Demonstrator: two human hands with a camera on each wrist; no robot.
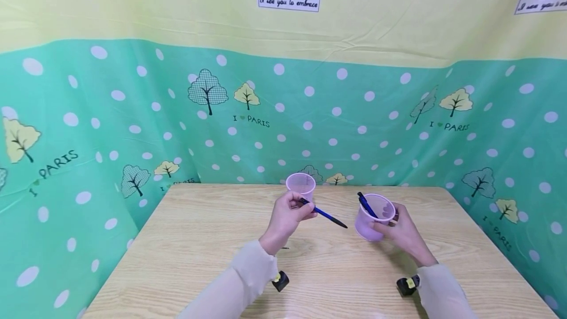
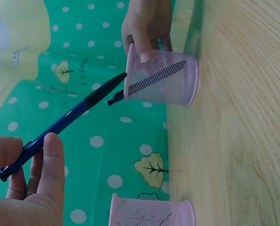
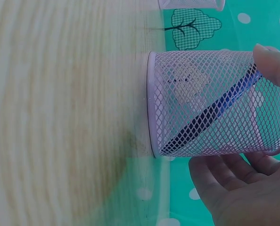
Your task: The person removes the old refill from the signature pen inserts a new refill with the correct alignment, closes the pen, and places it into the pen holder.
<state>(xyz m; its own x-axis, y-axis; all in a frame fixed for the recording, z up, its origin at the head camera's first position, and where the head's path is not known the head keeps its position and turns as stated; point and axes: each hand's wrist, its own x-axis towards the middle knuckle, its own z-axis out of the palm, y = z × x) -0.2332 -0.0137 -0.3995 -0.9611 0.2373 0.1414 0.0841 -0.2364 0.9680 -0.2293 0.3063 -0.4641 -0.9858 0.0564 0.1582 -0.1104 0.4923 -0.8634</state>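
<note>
My left hand [image 1: 285,218] pinches a blue pen [image 1: 327,216] near one end, between thumb and fingers. Its dark tip slants toward the pink mesh pen holder [image 1: 365,229] and, in the left wrist view, overlaps the rim. Around that holder curl the thumb and fingers of my right hand [image 1: 405,234], gripping it from the right side. The holder stands upright on the table, as the right wrist view shows. Inside leans a second blue pen [image 3: 220,108], its upper end sticking out past the rim.
Another pink mesh pen holder [image 1: 302,182] stands behind my left hand, near the back edge of the wooden table [image 1: 199,240]. A green and yellow patterned curtain [image 1: 266,132] hangs behind the table and at both sides. A small dark tip pokes out by my left wrist.
</note>
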